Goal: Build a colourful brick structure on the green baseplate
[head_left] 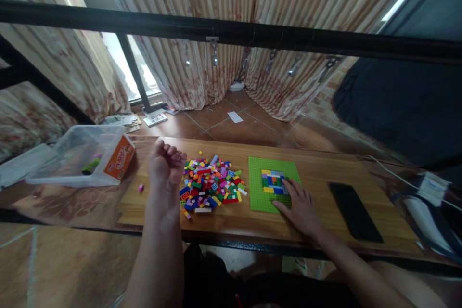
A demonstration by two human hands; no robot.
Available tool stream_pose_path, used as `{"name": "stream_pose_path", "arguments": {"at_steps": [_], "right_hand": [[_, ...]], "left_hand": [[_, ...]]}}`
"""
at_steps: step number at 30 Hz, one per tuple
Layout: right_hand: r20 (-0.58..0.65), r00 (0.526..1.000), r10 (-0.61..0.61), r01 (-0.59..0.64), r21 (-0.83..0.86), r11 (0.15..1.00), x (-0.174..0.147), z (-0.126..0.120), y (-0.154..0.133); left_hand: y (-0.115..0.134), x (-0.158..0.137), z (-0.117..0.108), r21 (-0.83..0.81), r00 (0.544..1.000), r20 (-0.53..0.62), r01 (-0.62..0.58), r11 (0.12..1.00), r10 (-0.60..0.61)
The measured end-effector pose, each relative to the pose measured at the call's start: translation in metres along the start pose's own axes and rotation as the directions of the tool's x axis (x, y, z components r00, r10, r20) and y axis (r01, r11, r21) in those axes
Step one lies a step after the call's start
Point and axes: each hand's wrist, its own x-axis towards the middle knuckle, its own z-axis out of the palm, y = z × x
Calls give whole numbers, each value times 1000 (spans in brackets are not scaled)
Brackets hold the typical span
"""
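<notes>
My left hand [166, 161] is raised over the table, left of a pile of loose building bricks [211, 185]. Its palm faces up with the fingers loosely curled, and nothing shows in it. To the right, my right hand [299, 204] rests over the lower right of a green baseplate [256, 183]. Its thumb and fingers are apart, with the fingertips at the right side of a multicoloured brick build [271, 182]. That side of the build is partly hidden by the fingers. Blue, yellow, white, green and red bricks show in it.
A black phone [355, 211] lies on the wooden tabletop [224, 224] at the right. One pink brick [141, 187] lies apart at the left, near a clear plastic bin [75, 173] with an orange label. A dark metal bar [231, 31] crosses above the far side.
</notes>
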Motion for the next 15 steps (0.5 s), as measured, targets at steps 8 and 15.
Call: {"name": "stream_pose_path", "arguments": {"at_steps": [8,15], "right_hand": [[-114,988,-105,94,-94,991,3,-9,-16],[-160,921,-355,387,274,880,2,-7,-110]], "left_hand": [[18,-1,-12,-97,998,21,-55,994,57],[28,-3,-15,-140,997,14,-73,987,76]]}}
